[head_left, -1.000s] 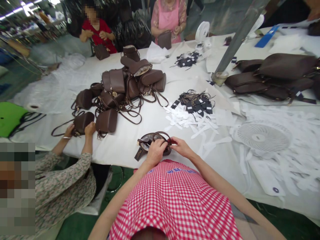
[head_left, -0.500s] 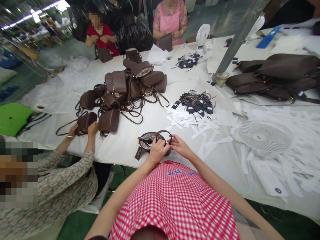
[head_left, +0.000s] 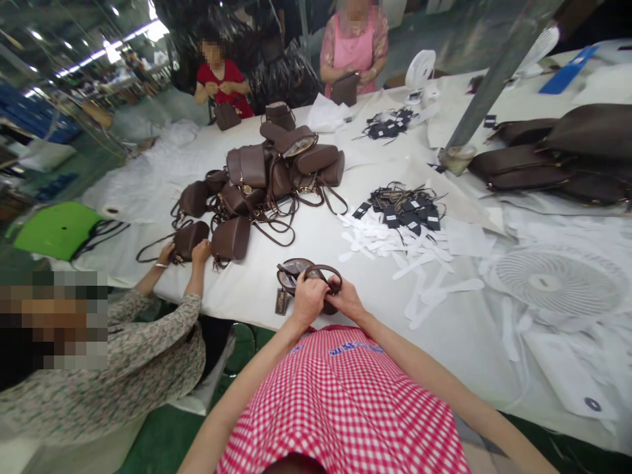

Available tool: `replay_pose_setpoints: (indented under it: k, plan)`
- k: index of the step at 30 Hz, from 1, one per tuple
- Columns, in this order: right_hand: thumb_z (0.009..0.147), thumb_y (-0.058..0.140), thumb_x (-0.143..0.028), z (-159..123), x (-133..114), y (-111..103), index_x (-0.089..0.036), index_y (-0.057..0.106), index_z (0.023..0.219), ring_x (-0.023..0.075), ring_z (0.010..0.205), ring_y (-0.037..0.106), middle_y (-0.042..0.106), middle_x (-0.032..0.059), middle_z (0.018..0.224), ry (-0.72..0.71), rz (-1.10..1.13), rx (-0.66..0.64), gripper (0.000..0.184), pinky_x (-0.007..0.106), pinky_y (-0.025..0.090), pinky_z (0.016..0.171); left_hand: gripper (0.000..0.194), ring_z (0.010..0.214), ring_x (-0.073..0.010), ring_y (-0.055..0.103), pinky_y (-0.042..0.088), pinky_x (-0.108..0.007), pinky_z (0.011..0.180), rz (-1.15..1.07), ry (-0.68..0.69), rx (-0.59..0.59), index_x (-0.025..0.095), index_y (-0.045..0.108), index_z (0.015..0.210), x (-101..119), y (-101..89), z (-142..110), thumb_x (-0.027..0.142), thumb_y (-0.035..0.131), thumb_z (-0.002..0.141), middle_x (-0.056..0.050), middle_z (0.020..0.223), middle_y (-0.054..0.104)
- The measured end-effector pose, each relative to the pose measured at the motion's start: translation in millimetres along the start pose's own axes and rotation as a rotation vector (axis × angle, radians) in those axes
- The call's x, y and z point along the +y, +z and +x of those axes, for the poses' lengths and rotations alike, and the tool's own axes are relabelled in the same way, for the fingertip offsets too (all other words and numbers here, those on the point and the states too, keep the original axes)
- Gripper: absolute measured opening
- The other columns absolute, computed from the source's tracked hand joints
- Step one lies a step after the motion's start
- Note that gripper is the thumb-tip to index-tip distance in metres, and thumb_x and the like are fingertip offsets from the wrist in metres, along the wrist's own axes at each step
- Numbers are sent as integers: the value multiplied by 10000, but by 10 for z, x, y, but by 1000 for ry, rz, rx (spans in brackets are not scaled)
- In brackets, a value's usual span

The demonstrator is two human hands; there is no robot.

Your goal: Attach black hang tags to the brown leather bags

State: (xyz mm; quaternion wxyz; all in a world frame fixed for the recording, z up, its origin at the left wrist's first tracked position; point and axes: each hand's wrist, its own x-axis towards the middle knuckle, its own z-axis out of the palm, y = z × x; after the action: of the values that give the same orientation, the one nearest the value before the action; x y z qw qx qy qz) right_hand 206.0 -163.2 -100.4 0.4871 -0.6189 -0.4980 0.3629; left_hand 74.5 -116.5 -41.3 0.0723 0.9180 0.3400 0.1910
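A small brown bag point(head_left: 293, 271) lies open at the near edge of the white table point(head_left: 257, 289), its strap looping over the top and a dark hang tag point(head_left: 281, 303) dangling from its left side. My left hand point(head_left: 309, 300) is closed over the bag's near side. My right hand point(head_left: 347, 299) grips the bag's right end by the strap. The two hands almost touch.
A heap of brown bags point(head_left: 266, 178) fills the table's middle. Black tags point(head_left: 402, 207) and white paper strips point(head_left: 395, 247) lie to the right, beside a white fan point(head_left: 555, 284). A person's hands point(head_left: 185, 253) at left hold another bag; two more people stand opposite.
My right hand has closed in on the bag next to my left hand. The view has shifted, so everything sits further right in the picture.
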Motion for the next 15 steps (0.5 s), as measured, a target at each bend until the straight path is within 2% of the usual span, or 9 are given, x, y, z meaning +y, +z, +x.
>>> replay_pose_setpoints:
  k: [3, 7, 15]
  plan:
    - [720, 629, -375, -10, -5, 6, -201, 509, 788, 131, 569, 463, 520, -34, 650, -24, -68, -22, 222, 263, 399, 566, 153, 1007, -220, 562, 291, -527, 1086, -3, -137, 83, 195, 595, 759, -26, -123, 14, 184, 521, 892, -33, 802, 647]
    - [723, 584, -309, -66, 16, -44, -211, 486, 758, 135, 563, 447, 513, -27, 647, -104, -187, -75, 143, 262, 380, 562, 135, 994, -248, 527, 318, -535, 1041, 20, -268, 131, 199, 578, 731, -49, -228, 6, 209, 568, 865, -43, 806, 633]
    - [741, 522, -253, -135, 3, -229, -223, 454, 715, 167, 623, 455, 522, 7, 685, -206, -380, -71, 79, 282, 382, 604, 134, 942, -249, 499, 365, -463, 918, -48, -379, 227, 203, 575, 721, -126, -119, -36, 228, 582, 853, -53, 826, 631]
